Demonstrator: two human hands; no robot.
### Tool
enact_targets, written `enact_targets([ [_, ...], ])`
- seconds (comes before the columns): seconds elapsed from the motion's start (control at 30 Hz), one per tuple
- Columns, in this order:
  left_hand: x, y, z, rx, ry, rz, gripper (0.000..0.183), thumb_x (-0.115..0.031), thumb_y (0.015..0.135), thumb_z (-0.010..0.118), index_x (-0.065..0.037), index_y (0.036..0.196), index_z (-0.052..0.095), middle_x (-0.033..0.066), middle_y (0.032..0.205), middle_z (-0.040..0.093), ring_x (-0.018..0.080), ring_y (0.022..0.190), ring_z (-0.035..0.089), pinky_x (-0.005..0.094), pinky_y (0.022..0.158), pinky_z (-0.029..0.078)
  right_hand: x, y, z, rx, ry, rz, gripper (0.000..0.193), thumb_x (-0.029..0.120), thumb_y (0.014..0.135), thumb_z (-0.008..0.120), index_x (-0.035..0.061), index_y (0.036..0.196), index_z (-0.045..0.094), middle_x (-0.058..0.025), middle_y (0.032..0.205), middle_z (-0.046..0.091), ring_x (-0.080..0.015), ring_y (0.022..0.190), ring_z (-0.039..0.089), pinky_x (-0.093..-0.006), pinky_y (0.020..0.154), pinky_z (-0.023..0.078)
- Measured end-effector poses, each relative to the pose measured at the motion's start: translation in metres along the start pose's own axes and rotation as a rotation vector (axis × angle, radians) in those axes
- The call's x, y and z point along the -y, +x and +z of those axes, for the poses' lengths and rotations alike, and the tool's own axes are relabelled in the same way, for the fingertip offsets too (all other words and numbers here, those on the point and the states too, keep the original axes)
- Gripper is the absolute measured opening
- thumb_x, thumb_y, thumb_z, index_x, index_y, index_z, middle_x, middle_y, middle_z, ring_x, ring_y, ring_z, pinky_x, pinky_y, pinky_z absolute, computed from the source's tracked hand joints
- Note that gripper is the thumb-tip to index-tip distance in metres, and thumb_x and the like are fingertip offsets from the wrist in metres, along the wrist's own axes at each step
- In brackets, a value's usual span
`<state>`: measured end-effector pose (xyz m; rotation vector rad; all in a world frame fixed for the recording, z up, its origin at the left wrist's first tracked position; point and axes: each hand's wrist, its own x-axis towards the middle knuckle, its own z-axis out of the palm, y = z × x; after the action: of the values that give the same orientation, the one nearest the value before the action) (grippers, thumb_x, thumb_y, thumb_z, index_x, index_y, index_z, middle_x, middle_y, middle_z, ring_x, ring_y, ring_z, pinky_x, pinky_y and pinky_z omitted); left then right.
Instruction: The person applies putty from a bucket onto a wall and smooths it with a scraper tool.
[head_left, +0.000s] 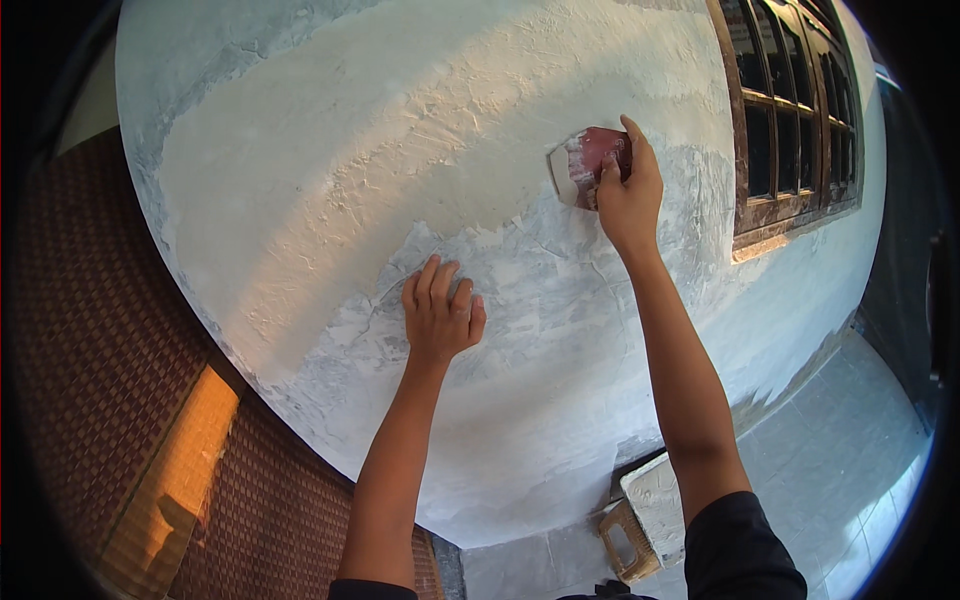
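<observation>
My right hand [630, 205] grips a red putty scraper [602, 150] by its edge, thumb and fingers on either side. White putty coats the left part of the scraper, which lies against the wall [520, 290] below and left of the window. Lower and to the left, my left hand [438, 305] has its fingers spread and slightly bent, at the wall's surface, holding nothing. Cream putty with rough ridges covers the upper wall. Around my hands the wall is patchy grey-white, with a ragged border between the two coats.
A brown wooden window [790, 130] with dark panes is set in the wall at upper right. Woven brown matting [110, 340] stands along the left, with a sunlit strip. Below, a putty-smeared box-like stool [655, 515] stands on the grey tiled floor [830, 450].
</observation>
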<state>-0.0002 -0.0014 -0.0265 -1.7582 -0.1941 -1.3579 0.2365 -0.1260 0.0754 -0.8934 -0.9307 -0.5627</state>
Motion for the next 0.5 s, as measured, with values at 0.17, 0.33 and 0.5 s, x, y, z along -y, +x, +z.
enact_targets([
  [0.17,0.003,0.000,-0.002,-0.018,-0.001,0.001,0.029,-0.024,0.090,0.052,-0.010,0.114,0.046,0.0135,0.123,0.049,0.0349,0.124,0.046,0.0501,0.097,0.032,0.031,-0.028,0.025,0.235,-0.062,-0.237,0.058,-0.006,0.077,0.054,0.0049,0.134,0.051,-0.0195,0.102,0.060,-0.0370,0.087,0.061,-0.0461,0.080,0.045],
  [0.33,0.000,-0.001,-0.001,-0.017,0.007,-0.007,0.028,-0.024,0.090,0.051,-0.010,0.114,0.046,0.0135,0.123,0.050,0.0351,0.123,0.046,0.0500,0.097,0.032,0.003,-0.005,0.015,-0.015,-0.156,-0.141,0.055,-0.005,0.078,0.055,0.0034,0.132,0.051,-0.0208,0.102,0.060,-0.0384,0.087,0.062,-0.0459,0.077,0.049],
  [0.5,0.002,0.000,-0.003,-0.016,0.005,0.002,0.028,-0.024,0.090,0.051,-0.010,0.114,0.046,0.0135,0.123,0.050,0.0351,0.123,0.046,0.0500,0.097,0.032,0.020,-0.010,0.007,0.033,-0.037,-0.232,0.054,-0.004,0.079,0.054,0.0032,0.133,0.051,-0.0202,0.104,0.059,-0.0383,0.085,0.061,-0.0453,0.073,0.048],
])
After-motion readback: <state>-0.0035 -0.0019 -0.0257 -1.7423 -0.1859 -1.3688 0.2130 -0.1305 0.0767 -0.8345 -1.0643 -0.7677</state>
